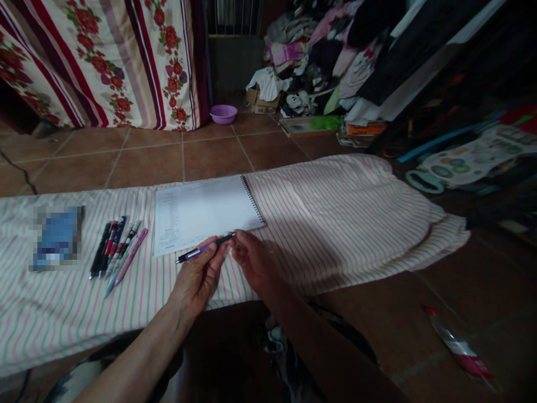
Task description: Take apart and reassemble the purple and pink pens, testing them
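At the far left of the bench [335,224], which is covered by a striped cloth, lies a blurred blue thing [56,238]. Just right of it is a row of pens [117,246] laid side by side, their ends toward the person. Next comes a spiral notebook [205,210], open on a printed page, with its wire binding on the right edge.

The pen [205,248] is held in the air just above the notebook's near edge, slanting up to the right. The left hand [197,280] has its fingers closed around the pen's middle. The right hand [251,263] has its fingers pinched on the pen's right end.

Behind, on the tiled floor, a purple bowl [223,113] sits beside a flowered cloth [104,56]. A heap of clothes [327,56] is further right. A packet [461,350] lies on the floor at the near right.
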A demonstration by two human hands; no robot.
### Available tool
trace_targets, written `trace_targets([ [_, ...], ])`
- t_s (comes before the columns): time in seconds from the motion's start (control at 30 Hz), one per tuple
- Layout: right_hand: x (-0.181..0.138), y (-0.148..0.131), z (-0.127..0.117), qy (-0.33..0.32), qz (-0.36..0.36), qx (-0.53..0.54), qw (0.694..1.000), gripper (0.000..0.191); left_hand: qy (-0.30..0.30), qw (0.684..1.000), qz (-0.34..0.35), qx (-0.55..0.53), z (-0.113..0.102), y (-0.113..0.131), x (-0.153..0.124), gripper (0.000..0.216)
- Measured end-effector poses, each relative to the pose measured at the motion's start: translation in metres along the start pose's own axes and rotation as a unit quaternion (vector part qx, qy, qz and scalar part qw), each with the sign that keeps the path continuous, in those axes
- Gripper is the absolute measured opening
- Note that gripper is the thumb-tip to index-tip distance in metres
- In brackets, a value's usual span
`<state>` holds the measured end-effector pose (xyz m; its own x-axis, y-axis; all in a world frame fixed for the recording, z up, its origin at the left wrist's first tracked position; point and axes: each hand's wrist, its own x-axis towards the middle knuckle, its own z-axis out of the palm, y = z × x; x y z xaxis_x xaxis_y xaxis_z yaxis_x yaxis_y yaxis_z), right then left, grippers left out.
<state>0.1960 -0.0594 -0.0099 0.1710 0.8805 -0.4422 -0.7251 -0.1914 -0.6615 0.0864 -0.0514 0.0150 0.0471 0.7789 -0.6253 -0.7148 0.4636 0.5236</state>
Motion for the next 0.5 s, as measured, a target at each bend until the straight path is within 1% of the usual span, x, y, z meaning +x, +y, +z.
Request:
trace_targets([
  [0.3, 0.0021, 0.0019, -0.0019, 0.013, 0.005, -0.01, 1.0, 0.01, 0.007, 1.0, -0.02, -0.008, -0.0022, -0.0005, -0.0004, 0.02],
  [0.5, 0.0029, 0.0022, -0.005, 0.008, 0.006, -0.021, 1.0, 0.009, 0.006, 1.0, -0.022, -0.014, -0.0038, -0.0002, 0.0006, 0.019],
])
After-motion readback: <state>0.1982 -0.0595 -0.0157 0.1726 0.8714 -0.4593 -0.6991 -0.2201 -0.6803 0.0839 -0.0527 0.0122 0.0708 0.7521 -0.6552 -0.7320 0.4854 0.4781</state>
